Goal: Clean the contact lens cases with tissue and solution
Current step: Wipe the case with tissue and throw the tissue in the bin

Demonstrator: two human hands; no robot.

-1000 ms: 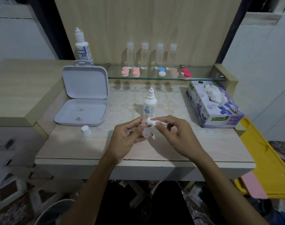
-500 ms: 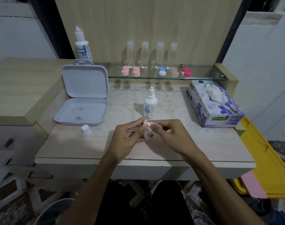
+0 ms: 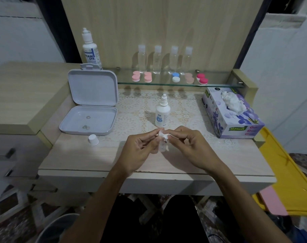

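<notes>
Pale wood-grain bench (image 3: 100, 155) with a lace-pattern mat (image 3: 140, 109) under the middle, tall wood back panel behind, white walls either side. A glass shelf (image 3: 219, 84) runs along the back carrying four clear bottles (image 3: 165, 58) and five closed lens cases: pink pairs (image 3: 142, 77), a blue-and-white one (image 3: 175, 77), a beige one (image 3: 189, 78), a red one (image 3: 202, 79).

Front bench edge is straight, slightly chipped. Bare bench surface at front left and front right. A yellow bin (image 3: 285, 172) sits just off the right edge, with a raised wooden side counter on the left.

Open grey plastic box (image 3: 91, 109), rounded corners, lid upright, small lenses lying in its base. White cap (image 3: 93, 139) just in front of it. Large solution bottle (image 3: 89, 50) behind the box. Small uncapped solution bottle (image 3: 162, 114) upright on the mat. Purple floral tissue box (image 3: 231, 113) at right, crumpled tissue poking out.

Left hand (image 3: 140, 151) pinches a clear contact lens case (image 3: 162, 146) above the bench front centre. Right hand (image 3: 193, 148) pinches a twisted white tissue (image 3: 164, 136), pressed at the case's top.
</notes>
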